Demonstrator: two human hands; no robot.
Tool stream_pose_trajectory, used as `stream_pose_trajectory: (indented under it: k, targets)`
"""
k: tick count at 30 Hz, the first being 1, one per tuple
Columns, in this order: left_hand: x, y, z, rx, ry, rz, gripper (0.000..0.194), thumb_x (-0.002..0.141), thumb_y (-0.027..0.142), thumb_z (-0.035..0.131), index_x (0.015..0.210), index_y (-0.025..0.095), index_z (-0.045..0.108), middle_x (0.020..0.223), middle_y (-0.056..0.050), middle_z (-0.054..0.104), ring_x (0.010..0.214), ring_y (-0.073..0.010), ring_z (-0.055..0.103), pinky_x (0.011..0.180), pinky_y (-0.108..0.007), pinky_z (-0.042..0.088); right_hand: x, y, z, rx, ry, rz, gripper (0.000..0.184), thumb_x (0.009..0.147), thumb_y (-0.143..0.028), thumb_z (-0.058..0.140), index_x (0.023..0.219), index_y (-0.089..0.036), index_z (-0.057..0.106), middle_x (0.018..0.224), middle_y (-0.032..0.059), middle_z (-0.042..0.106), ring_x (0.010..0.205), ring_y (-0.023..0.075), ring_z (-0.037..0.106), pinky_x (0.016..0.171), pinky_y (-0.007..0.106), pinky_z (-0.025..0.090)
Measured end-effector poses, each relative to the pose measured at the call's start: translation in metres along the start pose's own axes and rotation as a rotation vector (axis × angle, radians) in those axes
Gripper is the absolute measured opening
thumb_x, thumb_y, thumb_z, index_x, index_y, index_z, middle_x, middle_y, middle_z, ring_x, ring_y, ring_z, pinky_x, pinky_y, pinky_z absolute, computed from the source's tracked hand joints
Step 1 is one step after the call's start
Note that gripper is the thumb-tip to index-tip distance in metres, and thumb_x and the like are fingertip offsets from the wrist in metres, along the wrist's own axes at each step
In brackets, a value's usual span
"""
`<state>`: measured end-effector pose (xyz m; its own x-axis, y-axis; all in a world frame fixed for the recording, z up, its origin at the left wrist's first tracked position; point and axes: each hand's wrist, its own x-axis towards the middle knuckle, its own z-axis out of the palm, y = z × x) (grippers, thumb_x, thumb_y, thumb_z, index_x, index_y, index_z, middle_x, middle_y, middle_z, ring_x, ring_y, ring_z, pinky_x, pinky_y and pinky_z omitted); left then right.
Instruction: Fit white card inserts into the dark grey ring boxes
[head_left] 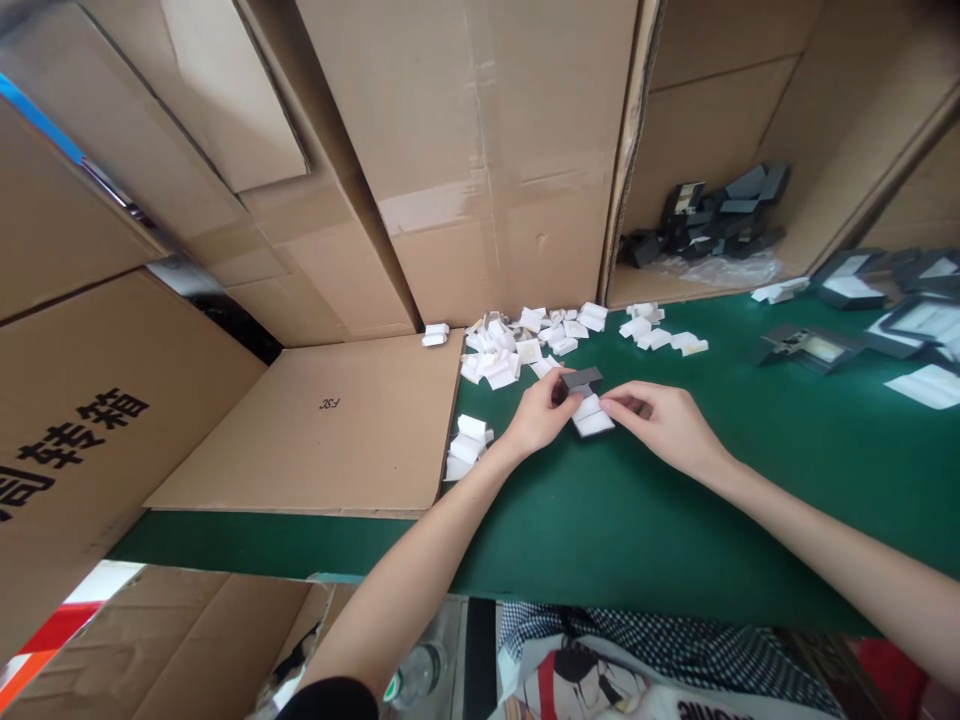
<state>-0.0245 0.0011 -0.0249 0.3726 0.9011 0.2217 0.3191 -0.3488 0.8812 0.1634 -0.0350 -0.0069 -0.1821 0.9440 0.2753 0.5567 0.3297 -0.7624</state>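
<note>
A small dark grey box (582, 379) with its lid raised is held over the green table by my left hand (541, 410), whose fingers wrap round its left side. White folded card (592, 416) shows at the box's near part. From the right, my right hand (660, 418) pinches at the card's edge between thumb and fingertips. Just beyond my hands lies a loose heap of white folded card pieces (499, 368). Several more white pieces (466, 446) lie to the left of my left forearm.
A flat cardboard sheet (360, 430) covers the table's left part. Tall cartons (510, 150) stand along the back. An open carton (705, 120) at back right holds dark boxes (712, 215). More open grey boxes (810, 348) lie on the green tabletop (675, 540) at right.
</note>
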Motion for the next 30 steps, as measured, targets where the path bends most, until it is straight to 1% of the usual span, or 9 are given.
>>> stream_pose_trajectory:
  k: [5, 8, 13, 16, 19, 23, 26, 28, 30]
  targets:
    - [-0.0028, 0.0039, 0.0026, 0.091, 0.03, 0.006, 0.028, 0.083, 0.029, 0.054, 0.108, 0.018, 0.054, 0.091, -0.003, 0.062, 0.076, -0.0138, 0.056, 0.068, -0.024, 0.045, 0.0033, -0.0012, 0.0029, -0.036, -0.031, 0.062, 0.035, 0.081, -0.049, 0.054, 0.064, -0.019, 0.062, 0.06, 0.0008, 0.063, 0.053, 0.0139, 0.05, 0.051, 0.027, 0.036]
    - [-0.0032, 0.0044, 0.0047, 0.104, 0.057, 0.002, 0.028, 0.082, 0.029, 0.055, 0.107, 0.018, 0.055, 0.085, -0.002, 0.061, 0.069, -0.0121, 0.054, 0.065, -0.024, 0.044, 0.0057, -0.0001, 0.0043, -0.026, -0.037, 0.083, 0.037, 0.08, -0.05, 0.054, 0.059, -0.019, 0.057, 0.056, 0.0007, 0.06, 0.051, 0.0137, 0.049, 0.049, 0.026, 0.035]
    - [-0.0017, 0.0027, 0.0072, 0.073, 0.068, -0.004, 0.028, 0.08, 0.029, 0.057, 0.106, 0.017, 0.055, 0.083, -0.002, 0.061, 0.067, -0.0116, 0.053, 0.064, -0.023, 0.044, 0.0083, 0.0038, 0.0062, 0.074, -0.012, 0.09, 0.03, 0.076, -0.048, 0.059, 0.073, -0.019, 0.061, 0.067, 0.0036, 0.065, 0.056, 0.0155, 0.055, 0.051, 0.027, 0.042]
    - [-0.0014, 0.0015, 0.0081, 0.065, 0.067, -0.001, 0.027, 0.08, 0.029, 0.057, 0.105, 0.017, 0.055, 0.084, -0.002, 0.062, 0.068, -0.0119, 0.054, 0.064, -0.023, 0.044, 0.007, 0.0032, 0.006, 0.064, 0.009, 0.042, 0.027, 0.078, -0.046, 0.058, 0.077, -0.019, 0.061, 0.068, 0.0031, 0.065, 0.057, 0.0152, 0.055, 0.052, 0.027, 0.043]
    - [-0.0017, 0.0012, 0.0083, 0.057, 0.067, 0.0, 0.027, 0.081, 0.028, 0.056, 0.106, 0.017, 0.055, 0.086, -0.002, 0.062, 0.07, -0.012, 0.054, 0.066, -0.024, 0.045, 0.0044, 0.0027, 0.0048, -0.038, 0.012, -0.063, 0.024, 0.083, -0.043, 0.054, 0.081, -0.02, 0.063, 0.067, 0.0018, 0.063, 0.056, 0.0145, 0.054, 0.054, 0.027, 0.042]
    - [-0.0009, 0.0012, 0.0058, 0.04, 0.041, 0.008, 0.027, 0.081, 0.028, 0.055, 0.106, 0.017, 0.055, 0.086, -0.003, 0.062, 0.071, -0.0122, 0.055, 0.068, -0.024, 0.046, 0.0025, 0.0046, 0.0035, -0.225, -0.02, -0.191, 0.026, 0.089, -0.039, 0.045, 0.094, -0.023, 0.065, 0.078, 0.0031, 0.067, 0.061, 0.0157, 0.056, 0.055, 0.028, 0.04]
    - [0.001, -0.0007, 0.0031, 0.038, 0.021, 0.005, 0.025, 0.08, 0.022, 0.052, 0.104, 0.016, 0.056, 0.084, -0.003, 0.062, 0.072, -0.0123, 0.055, 0.068, -0.025, 0.046, 0.003, 0.0055, 0.0037, -0.33, -0.073, -0.186, 0.028, 0.091, -0.039, 0.041, 0.094, -0.023, 0.064, 0.075, 0.0022, 0.068, 0.06, 0.0164, 0.058, 0.052, 0.027, 0.037]
    - [0.0019, -0.0025, 0.0022, 0.039, 0.028, -0.003, 0.026, 0.079, 0.018, 0.051, 0.104, 0.015, 0.057, 0.08, -0.002, 0.061, 0.07, -0.012, 0.055, 0.067, -0.024, 0.046, 0.0044, 0.0054, 0.0043, -0.371, -0.104, -0.17, 0.028, 0.092, -0.04, 0.04, 0.095, -0.023, 0.063, 0.068, 0.0013, 0.066, 0.057, 0.0166, 0.058, 0.05, 0.026, 0.035]
    - [0.002, -0.0035, 0.0024, 0.033, 0.044, -0.008, 0.027, 0.078, 0.017, 0.051, 0.104, 0.015, 0.058, 0.079, -0.001, 0.061, 0.069, -0.0118, 0.055, 0.066, -0.024, 0.046, 0.0064, 0.0057, 0.0052, -0.421, -0.121, -0.178, 0.029, 0.092, -0.04, 0.038, 0.095, -0.024, 0.062, 0.069, 0.0019, 0.067, 0.058, 0.0175, 0.06, 0.049, 0.026, 0.034]
